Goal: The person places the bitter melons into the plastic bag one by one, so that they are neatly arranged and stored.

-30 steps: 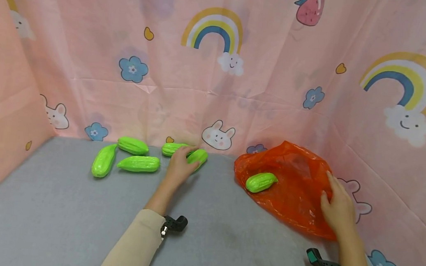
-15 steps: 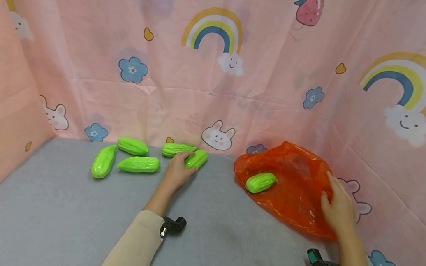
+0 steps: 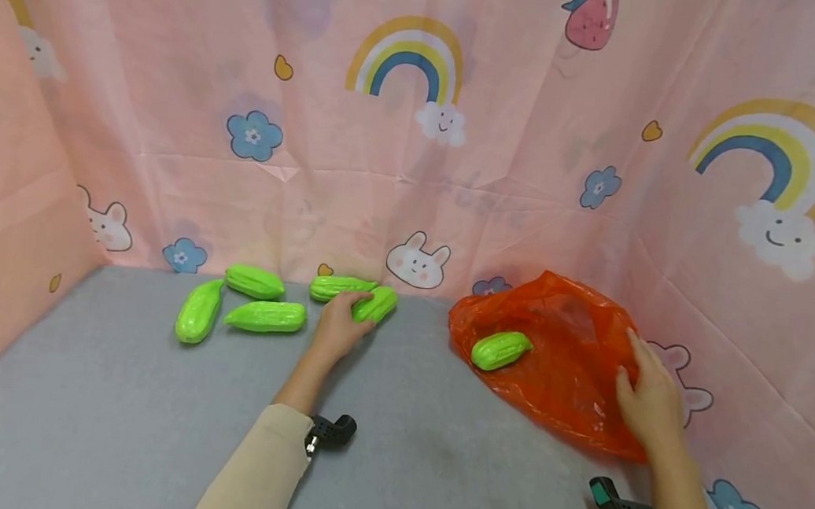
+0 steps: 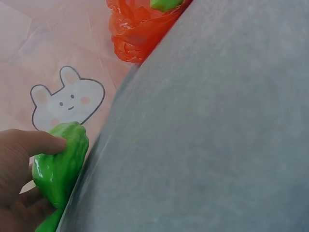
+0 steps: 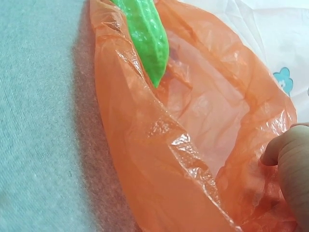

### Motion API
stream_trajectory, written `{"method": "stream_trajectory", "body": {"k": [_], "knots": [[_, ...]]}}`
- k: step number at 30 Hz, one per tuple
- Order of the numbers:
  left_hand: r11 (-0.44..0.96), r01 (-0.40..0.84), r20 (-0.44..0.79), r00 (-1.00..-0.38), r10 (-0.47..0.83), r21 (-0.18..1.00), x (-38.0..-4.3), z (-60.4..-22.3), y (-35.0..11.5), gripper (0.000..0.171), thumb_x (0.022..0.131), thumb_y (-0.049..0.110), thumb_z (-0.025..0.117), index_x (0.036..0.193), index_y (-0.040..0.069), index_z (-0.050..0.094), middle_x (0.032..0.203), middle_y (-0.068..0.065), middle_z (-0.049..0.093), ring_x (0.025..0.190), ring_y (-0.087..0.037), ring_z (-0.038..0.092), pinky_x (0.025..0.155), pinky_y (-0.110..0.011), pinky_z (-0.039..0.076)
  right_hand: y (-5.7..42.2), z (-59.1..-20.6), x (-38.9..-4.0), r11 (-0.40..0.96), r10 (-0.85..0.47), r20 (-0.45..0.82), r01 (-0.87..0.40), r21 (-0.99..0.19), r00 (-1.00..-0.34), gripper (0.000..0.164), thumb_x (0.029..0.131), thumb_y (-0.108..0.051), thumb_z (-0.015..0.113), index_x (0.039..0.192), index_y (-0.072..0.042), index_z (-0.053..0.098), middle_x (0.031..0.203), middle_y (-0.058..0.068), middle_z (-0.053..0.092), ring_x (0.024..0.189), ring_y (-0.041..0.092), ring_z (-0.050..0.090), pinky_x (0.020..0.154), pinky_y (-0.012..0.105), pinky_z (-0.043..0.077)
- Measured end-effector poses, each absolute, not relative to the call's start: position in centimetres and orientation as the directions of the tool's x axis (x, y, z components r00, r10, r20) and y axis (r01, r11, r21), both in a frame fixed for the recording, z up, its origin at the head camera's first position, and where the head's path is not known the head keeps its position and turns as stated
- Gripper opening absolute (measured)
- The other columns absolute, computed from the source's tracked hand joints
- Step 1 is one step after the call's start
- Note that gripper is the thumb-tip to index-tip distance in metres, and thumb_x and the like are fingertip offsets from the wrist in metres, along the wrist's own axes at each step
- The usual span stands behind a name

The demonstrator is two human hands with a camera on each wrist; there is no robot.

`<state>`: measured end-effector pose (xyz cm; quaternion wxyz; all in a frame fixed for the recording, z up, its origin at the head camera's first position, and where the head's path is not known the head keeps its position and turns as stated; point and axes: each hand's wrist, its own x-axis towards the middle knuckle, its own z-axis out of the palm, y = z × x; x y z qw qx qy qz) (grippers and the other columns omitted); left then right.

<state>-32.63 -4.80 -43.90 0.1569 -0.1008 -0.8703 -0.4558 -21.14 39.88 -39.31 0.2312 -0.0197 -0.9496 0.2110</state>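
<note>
My left hand holds a bright green, ridged bitter melon at the back of the table. In the left wrist view the thumb lies on the near side of this bitter melon, with fingers behind it. Another bitter melon lies just behind, partly covered by the hand. At the right, my right hand grips the rim of an orange-red plastic bag, whose mouth gapes. One bitter melon rests in the bag's mouth. In the right wrist view the thumb presses on the bag's film.
Three more bitter melons lie at the back left: one slanted, one at the rear and one crosswise. A grey table lies beneath, enclosed by a pink printed cloth at the back and sides.
The left hand has drawn slightly back and left on the bitter melon, uncovering more of it and the one behind. The right hand and the bag have stayed in place.
</note>
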Motion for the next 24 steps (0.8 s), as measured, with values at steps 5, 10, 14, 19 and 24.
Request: {"method": "stream_trajectory", "body": {"k": [5,10,14,19,24], "knots": [[0.554,0.318,0.363,-0.931,0.03,0.769,-32.8,-43.8,-5.0,0.048,0.079,0.006,0.08,0.126,0.005,0.069,0.129,-0.018,0.067,0.126,-0.034,0.06,0.109,-0.047,0.047,40.1,-39.2,-21.0,0.913,0.131,0.435,-0.062,-0.402,-0.891,0.068,0.099,-0.004,0.05,0.161,-0.011,0.023,0.154,0.033,0.038,0.134,0.057,0.039,0.107,0.074,0.032],[0.53,0.326,0.364,-0.931,0.034,0.783,-32.9,-43.4,-5.4,0.052,0.08,0.007,0.078,0.13,0.004,0.066,0.133,-0.017,0.065,0.126,-0.033,0.06,0.107,-0.048,0.048,39.9,-39.1,-20.9,0.922,0.119,0.45,-0.07,-0.381,-0.885,0.067,0.098,-0.002,0.051,0.16,-0.007,0.026,0.15,0.034,0.042,0.13,0.057,0.042,0.106,0.073,0.034],[0.514,0.34,0.371,-0.927,0.046,0.787,-32.8,-42.7,-5.7,0.055,0.08,0.008,0.077,0.133,0.003,0.062,0.135,-0.017,0.063,0.124,-0.033,0.06,0.106,-0.048,0.048,39.9,-39.1,-21.0,0.919,0.115,0.449,-0.076,-0.386,-0.886,0.067,0.099,-0.002,0.051,0.16,-0.008,0.026,0.15,0.034,0.042,0.13,0.057,0.043,0.105,0.073,0.035],[0.467,0.377,0.391,-0.918,0.072,0.799,-32.4,-41.4,-5.8,0.055,0.081,0.01,0.08,0.132,0.0,0.062,0.134,-0.019,0.064,0.122,-0.035,0.06,0.106,-0.049,0.049,40.0,-39.1,-21.1,0.919,0.12,0.456,-0.075,-0.387,-0.882,0.066,0.099,-0.002,0.051,0.16,-0.008,0.026,0.151,0.034,0.042,0.131,0.057,0.042,0.107,0.073,0.033],[0.46,0.366,0.384,-0.921,0.057,0.809,-32.1,-40.3,-5.7,0.054,0.081,0.014,0.083,0.13,0.004,0.062,0.132,-0.016,0.066,0.126,-0.032,0.06,0.108,-0.048,0.048,40.0,-39.2,-21.1,0.917,0.124,0.442,-0.068,-0.394,-0.889,0.066,0.1,-0.003,0.05,0.161,-0.01,0.025,0.153,0.034,0.04,0.133,0.057,0.04,0.108,0.073,0.031]]}}
